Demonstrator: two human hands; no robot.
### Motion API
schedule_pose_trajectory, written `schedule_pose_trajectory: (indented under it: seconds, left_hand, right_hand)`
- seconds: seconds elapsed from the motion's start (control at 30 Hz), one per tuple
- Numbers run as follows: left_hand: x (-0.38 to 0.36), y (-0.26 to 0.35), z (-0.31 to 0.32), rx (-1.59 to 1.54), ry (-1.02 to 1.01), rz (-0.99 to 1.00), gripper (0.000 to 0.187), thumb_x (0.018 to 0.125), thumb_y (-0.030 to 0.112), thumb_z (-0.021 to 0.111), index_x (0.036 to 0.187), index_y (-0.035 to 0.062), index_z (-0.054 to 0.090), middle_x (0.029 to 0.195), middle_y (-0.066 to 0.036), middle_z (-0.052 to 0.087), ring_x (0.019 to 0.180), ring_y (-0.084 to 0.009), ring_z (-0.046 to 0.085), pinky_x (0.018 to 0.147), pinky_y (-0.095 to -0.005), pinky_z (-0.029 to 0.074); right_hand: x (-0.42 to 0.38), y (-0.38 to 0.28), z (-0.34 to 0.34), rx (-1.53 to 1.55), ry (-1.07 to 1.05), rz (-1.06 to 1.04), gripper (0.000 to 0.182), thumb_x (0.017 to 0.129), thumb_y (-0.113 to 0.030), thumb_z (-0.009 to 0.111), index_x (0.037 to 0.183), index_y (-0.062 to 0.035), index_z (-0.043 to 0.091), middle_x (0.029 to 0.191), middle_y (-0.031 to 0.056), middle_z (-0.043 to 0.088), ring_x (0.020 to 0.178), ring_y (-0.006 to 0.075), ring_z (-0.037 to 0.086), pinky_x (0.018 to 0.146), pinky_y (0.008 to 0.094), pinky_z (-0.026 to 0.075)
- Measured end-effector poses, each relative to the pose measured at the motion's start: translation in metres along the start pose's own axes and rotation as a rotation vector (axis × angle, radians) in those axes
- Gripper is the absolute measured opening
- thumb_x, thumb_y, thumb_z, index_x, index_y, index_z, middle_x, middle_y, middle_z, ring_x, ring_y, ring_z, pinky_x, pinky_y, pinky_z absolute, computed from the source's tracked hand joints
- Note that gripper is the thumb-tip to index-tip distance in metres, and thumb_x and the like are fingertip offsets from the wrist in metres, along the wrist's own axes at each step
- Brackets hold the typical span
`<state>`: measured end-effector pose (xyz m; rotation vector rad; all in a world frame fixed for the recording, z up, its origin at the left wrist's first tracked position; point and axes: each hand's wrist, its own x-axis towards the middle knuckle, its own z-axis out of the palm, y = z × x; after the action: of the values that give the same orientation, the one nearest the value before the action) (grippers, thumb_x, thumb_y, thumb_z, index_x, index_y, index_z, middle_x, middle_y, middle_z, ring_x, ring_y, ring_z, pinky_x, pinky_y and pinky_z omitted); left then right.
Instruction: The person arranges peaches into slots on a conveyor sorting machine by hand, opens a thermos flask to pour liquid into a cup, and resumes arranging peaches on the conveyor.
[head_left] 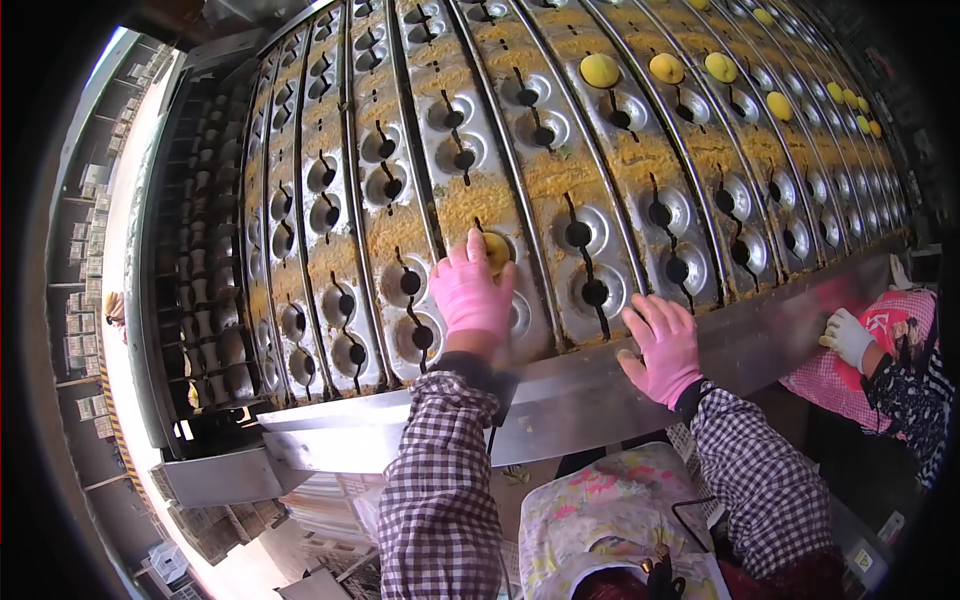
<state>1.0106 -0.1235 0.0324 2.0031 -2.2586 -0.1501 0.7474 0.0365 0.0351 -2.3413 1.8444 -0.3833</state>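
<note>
In the middle of the frame, the person's left hand (475, 292), in a pink glove, lies palm down over the metal tray (541, 188), its fingers and thumb against a yellow fruit (496, 254) that sits in one of the tray's round cups. The fruit shows between fingers and thumb; whether the grip has closed on it or only touches it, I cannot tell. Right of centre, the right hand (664, 352), gloved in pink too, is at the tray's near edge, beside the metal rail (560, 400), its grip open, fingers apart and thumb spread, with nothing held. The cups run in pairs along slatted rows, each pair joined by a dark slot, and the strips between them are coated with orange-brown residue. Toward the upper right of the frame, four more yellow fruits (599, 70) lie spread across the rows, with a smaller group (850, 98) farther right and a few at the top edge. At the right edge of the frame, a co-worker's hand (848, 338) in a white glove is near the tray's edge, in front of a pink checked apron (826, 395). At the bottom, a floral cloth (600, 500) covers the person's lap.
</note>
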Motion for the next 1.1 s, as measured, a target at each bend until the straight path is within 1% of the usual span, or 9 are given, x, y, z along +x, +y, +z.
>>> schedule_pose_trajectory:
  seconds: [0.03, 0.07, 0.17, 0.2, 0.5, 0.77, 0.9, 1.03, 1.1]
  left_hand:
    - [0.001, 0.0, -0.001, 0.013, 0.003, 0.018, 0.07, 0.082, 0.042, 0.075, 0.141, 0.0109, 0.054, 0.123, -0.014, 0.063, 0.109, -0.0343, 0.063, 0.095, -0.047, 0.047]
    - [0.002, -0.001, 0.002, -0.01, 0.017, 0.033, 0.067, 0.081, 0.034, 0.075, 0.141, 0.0125, 0.054, 0.127, -0.013, 0.062, 0.111, -0.0352, 0.062, 0.095, -0.0478, 0.047]
    - [0.005, -0.002, 0.008, -0.046, -0.021, 0.067, 0.064, 0.079, 0.025, 0.075, 0.138, 0.0146, 0.055, 0.131, -0.012, 0.06, 0.114, -0.0361, 0.059, 0.098, -0.0487, 0.047]
    - [0.006, 0.002, 0.002, -0.052, -0.067, 0.043, 0.063, 0.077, 0.018, 0.074, 0.138, 0.0162, 0.055, 0.136, -0.01, 0.057, 0.119, -0.0368, 0.057, 0.101, -0.0491, 0.046]
    - [0.007, -0.001, 0.011, -0.068, -0.058, 0.091, 0.067, 0.076, 0.013, 0.072, 0.141, 0.0158, 0.053, 0.142, -0.015, 0.051, 0.123, -0.0404, 0.053, 0.103, -0.0503, 0.044]
    - [0.009, -0.001, 0.012, -0.141, -0.003, 0.123, 0.06, 0.078, 0.018, 0.074, 0.136, 0.0141, 0.058, 0.137, -0.015, 0.056, 0.121, -0.0402, 0.055, 0.103, -0.0489, 0.045]
    - [0.013, 0.0, 0.015, -0.143, -0.024, 0.159, 0.058, 0.076, 0.011, 0.07, 0.133, 0.0141, 0.059, 0.14, -0.015, 0.054, 0.125, -0.0413, 0.052, 0.106, -0.0496, 0.044]
    - [0.014, -0.008, 0.018, -0.208, -0.042, 0.215, 0.051, 0.079, 0.011, 0.064, 0.13, 0.0141, 0.063, 0.145, -0.019, 0.052, 0.129, -0.0422, 0.051, 0.109, -0.0525, 0.04]
    - [0.012, -0.011, 0.016, -0.187, -0.024, 0.226, 0.056, 0.08, 0.014, 0.065, 0.136, 0.0154, 0.06, 0.15, -0.02, 0.047, 0.134, -0.0425, 0.046, 0.113, -0.0538, 0.035]
  right_hand:
    - [0.0, 0.0, 0.0, 0.008, -0.003, 0.002, 0.063, 0.079, -0.038, 0.075, 0.134, -0.0111, 0.058, 0.143, 0.0114, 0.051, 0.132, 0.0323, 0.047, 0.112, 0.0516, 0.036]
    - [0.0, 0.0, 0.0, 0.013, -0.003, 0.003, 0.063, 0.079, -0.038, 0.075, 0.134, -0.011, 0.057, 0.143, 0.0113, 0.051, 0.133, 0.0324, 0.047, 0.112, 0.0515, 0.035]
    - [0.0, 0.0, -0.002, 0.012, -0.012, 0.01, 0.064, 0.08, -0.038, 0.074, 0.135, -0.011, 0.057, 0.144, 0.0112, 0.051, 0.134, 0.0324, 0.046, 0.113, 0.0514, 0.035]
    - [0.0, 0.0, -0.002, 0.011, -0.016, 0.013, 0.064, 0.08, -0.039, 0.074, 0.135, -0.011, 0.057, 0.144, 0.0112, 0.051, 0.134, 0.0324, 0.046, 0.113, 0.0514, 0.034]
    - [-0.001, 0.0, 0.0, -0.008, -0.034, 0.028, 0.065, 0.081, -0.04, 0.073, 0.136, -0.0112, 0.057, 0.145, 0.0111, 0.051, 0.135, 0.032, 0.046, 0.114, 0.0515, 0.033]
    - [-0.001, 0.0, -0.001, 0.014, -0.04, 0.032, 0.065, 0.08, -0.04, 0.074, 0.136, -0.0111, 0.057, 0.145, 0.011, 0.05, 0.136, 0.0315, 0.045, 0.114, 0.0516, 0.033]
    - [-0.001, 0.0, 0.0, 0.02, -0.017, 0.031, 0.065, 0.079, -0.04, 0.075, 0.135, -0.0116, 0.057, 0.144, 0.0112, 0.05, 0.135, 0.0324, 0.045, 0.114, 0.0518, 0.034]
    - [0.002, -0.013, 0.003, 0.007, -0.021, 0.032, 0.067, 0.079, -0.042, 0.075, 0.136, -0.0119, 0.057, 0.144, 0.0115, 0.05, 0.135, 0.0331, 0.045, 0.113, 0.0519, 0.035]
    - [0.006, -0.024, 0.005, 0.003, -0.028, 0.025, 0.067, 0.079, -0.042, 0.075, 0.136, -0.0119, 0.057, 0.144, 0.0118, 0.05, 0.135, 0.0333, 0.045, 0.113, 0.0518, 0.036]
